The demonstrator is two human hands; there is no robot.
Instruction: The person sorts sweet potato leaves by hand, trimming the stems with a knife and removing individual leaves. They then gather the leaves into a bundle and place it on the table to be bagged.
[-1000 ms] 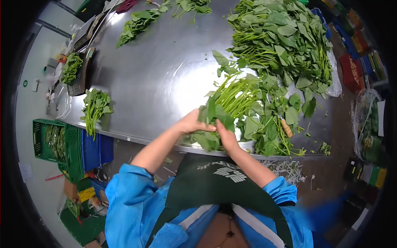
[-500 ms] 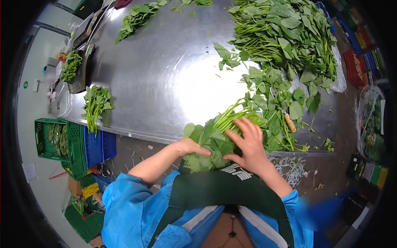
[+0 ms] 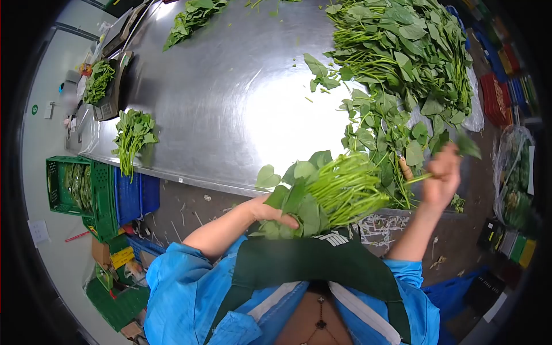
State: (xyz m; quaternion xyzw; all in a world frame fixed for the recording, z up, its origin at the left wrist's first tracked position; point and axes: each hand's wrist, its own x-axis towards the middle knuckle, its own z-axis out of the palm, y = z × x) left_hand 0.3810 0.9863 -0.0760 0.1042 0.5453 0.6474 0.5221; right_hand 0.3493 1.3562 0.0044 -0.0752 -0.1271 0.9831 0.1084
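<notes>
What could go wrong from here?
1. Stems could slip out: only the left hand grips the bunch, by its leafy end; the stem ends fan out with no tie visible.
2. Dropped pieces might reach the floor, since the bunch is at the table's near edge.
3. The right hand, pinching a single stem, could knock the wooden handle nearby; leaves hide much of that tool.

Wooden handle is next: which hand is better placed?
Right hand, I'd say: it's close to the wooden handle, though it would likely have to drop its sprig first. The left hand is farther off and holds the leafy bunch.
</notes>
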